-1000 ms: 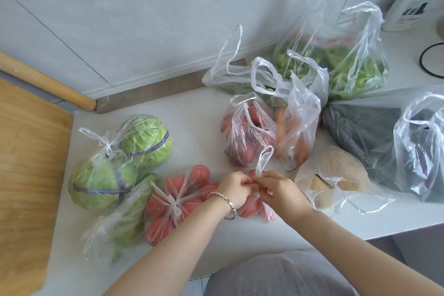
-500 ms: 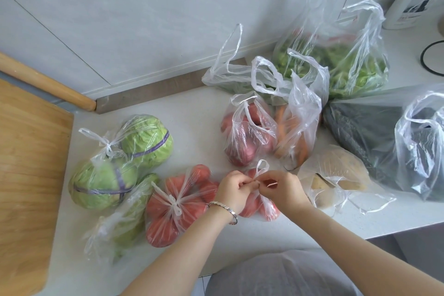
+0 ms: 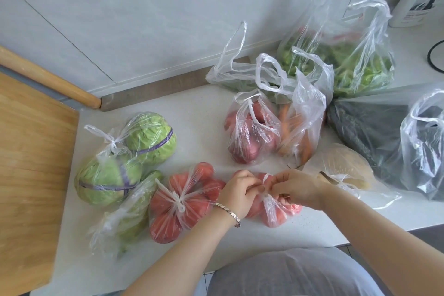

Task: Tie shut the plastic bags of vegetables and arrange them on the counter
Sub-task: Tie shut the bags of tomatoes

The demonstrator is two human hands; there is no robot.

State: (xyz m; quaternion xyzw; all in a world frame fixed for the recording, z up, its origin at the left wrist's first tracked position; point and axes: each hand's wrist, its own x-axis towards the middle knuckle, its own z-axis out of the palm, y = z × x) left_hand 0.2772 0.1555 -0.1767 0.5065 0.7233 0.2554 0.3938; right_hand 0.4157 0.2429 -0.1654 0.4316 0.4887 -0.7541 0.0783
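A small clear bag of tomatoes [image 3: 276, 211] lies near the counter's front edge. My left hand [image 3: 236, 190] and my right hand [image 3: 295, 187] both pinch its twisted handles just above the knot. To the left lie knotted bags: tomatoes [image 3: 182, 202], two cabbages [image 3: 125, 156] and a green vegetable [image 3: 129, 214]. Behind my hands stand untied bags of red onions [image 3: 249, 134] and carrots [image 3: 300, 127].
A wooden board [image 3: 28, 175] covers the counter's left. Open bags of leafy greens [image 3: 348, 60], dark vegetables [image 3: 374, 132] and potatoes [image 3: 341, 166] crowd the right. A white bottle [image 3: 418, 2] stands at the back right. The white counter [image 3: 199, 113] shows bare between the bags.
The upright loop of the bag's handle has been pulled down into a tight knot. My hands have drawn closer over the bag.
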